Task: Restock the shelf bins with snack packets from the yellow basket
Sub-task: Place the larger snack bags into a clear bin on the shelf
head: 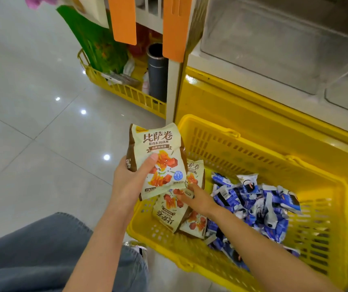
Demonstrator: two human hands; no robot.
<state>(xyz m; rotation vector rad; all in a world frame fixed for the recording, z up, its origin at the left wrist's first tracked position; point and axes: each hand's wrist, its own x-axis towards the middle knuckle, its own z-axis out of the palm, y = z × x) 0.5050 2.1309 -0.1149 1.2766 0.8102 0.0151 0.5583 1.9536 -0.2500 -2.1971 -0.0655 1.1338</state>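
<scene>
My left hand (pixel 129 182) grips a cream and brown snack packet (pixel 158 157) upright above the near left corner of the yellow basket (pixel 274 163). My right hand (pixel 196 198) reaches into the basket and lies on more cream packets (pixel 168 216); its fingers are partly hidden behind the held packet, so its hold is unclear. A heap of small blue and white packets (pixel 259 205) fills the basket's middle. Clear plastic shelf bins (pixel 274 51) stand above the yellow shelf base (pixel 242 106).
A second yellow basket (pixel 126 91) at the shelf's end holds a green bag (pixel 97 45) and a dark cylinder (pixel 158 74). Two orange tags (pixel 175 28) hang from the shelf post. Glossy tiled floor (pixel 31 123) lies to the left. My knees in jeans (pixel 42 249) are at the bottom.
</scene>
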